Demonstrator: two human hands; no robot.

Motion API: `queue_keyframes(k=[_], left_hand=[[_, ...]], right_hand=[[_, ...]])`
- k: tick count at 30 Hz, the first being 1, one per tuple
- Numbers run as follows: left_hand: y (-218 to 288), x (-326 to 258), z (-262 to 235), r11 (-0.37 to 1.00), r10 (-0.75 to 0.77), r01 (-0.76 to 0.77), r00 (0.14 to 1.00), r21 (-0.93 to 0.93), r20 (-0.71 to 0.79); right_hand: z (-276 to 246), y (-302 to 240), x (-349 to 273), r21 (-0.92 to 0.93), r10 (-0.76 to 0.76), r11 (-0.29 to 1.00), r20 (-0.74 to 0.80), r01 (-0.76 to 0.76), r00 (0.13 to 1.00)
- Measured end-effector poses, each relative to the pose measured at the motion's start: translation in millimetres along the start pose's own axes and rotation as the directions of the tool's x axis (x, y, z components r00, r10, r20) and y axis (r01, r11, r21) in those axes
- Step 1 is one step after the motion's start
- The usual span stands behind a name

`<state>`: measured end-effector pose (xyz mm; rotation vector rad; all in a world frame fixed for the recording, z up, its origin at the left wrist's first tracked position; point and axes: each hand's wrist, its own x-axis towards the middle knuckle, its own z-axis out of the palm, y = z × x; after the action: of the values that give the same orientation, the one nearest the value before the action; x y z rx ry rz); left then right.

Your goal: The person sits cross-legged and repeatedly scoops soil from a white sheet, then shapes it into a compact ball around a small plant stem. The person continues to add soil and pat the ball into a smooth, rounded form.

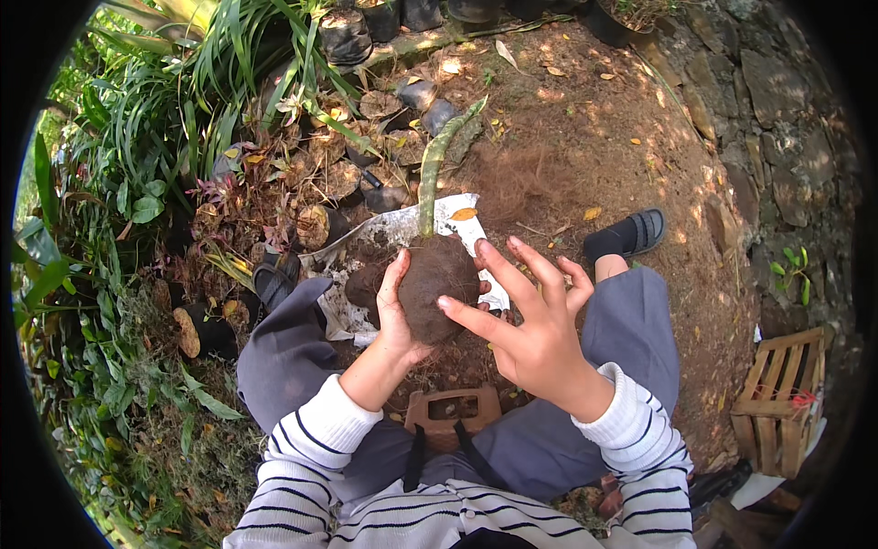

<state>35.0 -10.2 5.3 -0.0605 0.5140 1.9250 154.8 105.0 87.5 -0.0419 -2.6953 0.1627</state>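
Observation:
A round brown root ball (439,285), its surface fibrous, rests in the cupped palm of my left hand (391,316). My left fingers wrap behind and under it, partly hidden. From its top rises a single mottled green snake plant leaf (433,169), curving to the right at the tip. My right hand (535,334) is at the ball's right side with fingers spread; one fingertip lies against the ball's front. Beneath is a white sheet (462,209) smeared with dark soil, with a soil clump (364,285) beside the ball.
A heap of brown fibre (523,178) lies on the dirt ahead. Black plant bags (346,37) stand at the back, with dense greenery (137,174) leftward. A wooden crate (777,403) sits by the stone wall (786,137) at right. A brown plastic stool (489,400) is between my legs.

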Motion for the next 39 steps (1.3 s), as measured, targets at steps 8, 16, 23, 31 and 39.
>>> queue_keyframes(k=[8,16,23,31,39], left_hand=[[1,-1,1,0.996,-0.012,0.015,0.999,-0.084,0.041],[-1,2,3,0.996,0.026,-0.018,0.996,0.087,-0.086],[-5,6,-1,0.979,0.106,-0.095,0.993,0.181,-0.053],[-12,9,-17,0.954,0.152,-0.161,0.987,0.254,0.055],[-13,2,-18,0.976,0.051,-0.085,0.983,0.198,0.174]], right_hand=[[-1,1,5,-0.147,-0.016,0.989,0.064,0.025,0.998],[3,7,4,-0.032,0.057,0.998,0.105,-0.054,0.993],[7,13,5,-0.009,0.050,0.999,0.131,-0.049,0.990],[9,14,10,-0.017,0.115,0.993,0.074,-0.114,0.991],[4,23,16,0.274,0.198,0.942,0.011,-0.194,0.980]])
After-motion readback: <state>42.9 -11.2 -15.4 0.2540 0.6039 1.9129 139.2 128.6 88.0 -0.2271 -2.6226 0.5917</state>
